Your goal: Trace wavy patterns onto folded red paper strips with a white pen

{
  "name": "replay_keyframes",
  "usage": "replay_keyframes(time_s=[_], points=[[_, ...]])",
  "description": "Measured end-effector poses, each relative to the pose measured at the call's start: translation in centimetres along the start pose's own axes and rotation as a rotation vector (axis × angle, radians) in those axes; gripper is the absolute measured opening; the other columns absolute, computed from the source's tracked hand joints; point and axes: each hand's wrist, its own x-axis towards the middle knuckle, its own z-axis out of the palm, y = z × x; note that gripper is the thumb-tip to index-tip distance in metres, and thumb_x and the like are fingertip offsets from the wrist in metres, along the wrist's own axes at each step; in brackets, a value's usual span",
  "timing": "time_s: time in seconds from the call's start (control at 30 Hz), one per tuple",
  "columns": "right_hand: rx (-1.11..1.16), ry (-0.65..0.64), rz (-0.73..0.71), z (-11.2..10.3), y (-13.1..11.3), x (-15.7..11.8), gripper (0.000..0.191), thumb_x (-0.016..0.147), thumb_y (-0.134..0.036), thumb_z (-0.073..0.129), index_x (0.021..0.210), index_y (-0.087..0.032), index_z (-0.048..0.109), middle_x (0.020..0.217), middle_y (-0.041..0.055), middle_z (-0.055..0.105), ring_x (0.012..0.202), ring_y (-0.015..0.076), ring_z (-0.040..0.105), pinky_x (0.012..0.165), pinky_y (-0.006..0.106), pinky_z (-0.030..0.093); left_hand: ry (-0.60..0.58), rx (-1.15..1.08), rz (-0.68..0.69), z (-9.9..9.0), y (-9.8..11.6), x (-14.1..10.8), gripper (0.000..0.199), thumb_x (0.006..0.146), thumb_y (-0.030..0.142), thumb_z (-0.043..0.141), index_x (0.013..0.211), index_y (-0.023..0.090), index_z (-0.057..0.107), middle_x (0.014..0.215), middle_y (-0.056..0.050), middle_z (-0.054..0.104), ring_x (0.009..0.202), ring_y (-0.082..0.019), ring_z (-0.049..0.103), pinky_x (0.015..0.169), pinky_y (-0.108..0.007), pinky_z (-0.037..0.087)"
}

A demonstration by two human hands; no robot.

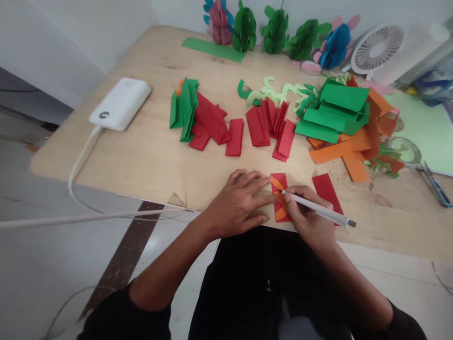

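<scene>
My right hand (pixel 313 219) grips a white pen (pixel 318 208), its tip down at an orange paper cutout (pixel 282 213). That curved cutout lies on a folded red paper piece (pixel 279 178) near the table's front edge. With fingers spread, my left hand (pixel 242 203) lies flat, its fingertips on the cutout and the red paper. Another red paper piece (pixel 326 191) lies just beyond my right hand, partly covered by it. Further back are folded red papers (pixel 234 137) and a stack of folded green papers (pixel 336 113).
Orange strips (pixel 356 165) lie under the green stack at the right, near a roll of clear tape (pixel 405 150) and a cutter (pixel 435 184). A white power bank (pixel 122 101) with a cable sits left. Paper honeycomb figures (pixel 244 28) and a small fan (pixel 378 47) line the back.
</scene>
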Motion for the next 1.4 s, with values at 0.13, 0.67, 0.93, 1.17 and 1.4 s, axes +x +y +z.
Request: replay_keyframes(time_s=[0.13,0.67,0.93,1.17,1.4], points=[[0.024,-0.013,0.036,-0.04,0.08,-0.02,0.008,0.089,-0.030,0.061,0.088,-0.023,0.066,0.082,0.0016,0.072,0.072,0.0149,0.067,0.066,0.028,0.052,0.002,0.006,0.002,-0.02,-0.03,0.01,0.044,0.092,0.046,0.055,0.133,0.030,0.058,0.145,-0.010,0.051,0.134,-0.033,0.039,0.111,-0.056,0.024],[0.089,-0.103,0.079,0.21,0.25,0.60,0.013,0.089,-0.034,0.061,0.087,-0.023,0.067,0.076,0.0010,0.069,0.066,0.0147,0.064,0.062,0.028,0.052,0.001,0.003,0.003,-0.08,0.02,-0.03,0.045,0.094,0.045,0.053,0.137,0.032,0.054,0.144,-0.010,0.051,0.134,-0.034,0.038,0.111,-0.058,0.025],[0.070,-0.115,0.063,0.25,0.27,0.69,0.013,0.089,-0.033,0.060,0.087,-0.023,0.066,0.079,0.0015,0.070,0.067,0.0148,0.064,0.060,0.028,0.051,-0.005,0.006,0.001,-0.11,-0.02,-0.06,0.045,0.094,0.046,0.052,0.137,0.032,0.054,0.144,-0.010,0.050,0.135,-0.034,0.038,0.111,-0.057,0.025],[0.043,-0.098,0.053,0.13,0.03,0.67,0.010,0.088,-0.031,0.061,0.087,-0.023,0.065,0.077,0.0009,0.070,0.066,0.0148,0.064,0.061,0.029,0.051,-0.012,0.003,-0.003,-0.10,0.02,-0.02,0.045,0.094,0.046,0.053,0.137,0.032,0.054,0.145,-0.010,0.049,0.135,-0.033,0.038,0.112,-0.057,0.024],[0.040,-0.078,0.059,0.11,0.03,0.55,0.009,0.087,-0.031,0.061,0.087,-0.023,0.065,0.078,0.0012,0.071,0.065,0.0152,0.065,0.061,0.029,0.052,-0.017,-0.004,-0.005,-0.14,0.01,0.00,0.046,0.094,0.046,0.054,0.137,0.033,0.054,0.146,-0.010,0.049,0.135,-0.034,0.037,0.112,-0.057,0.024]])
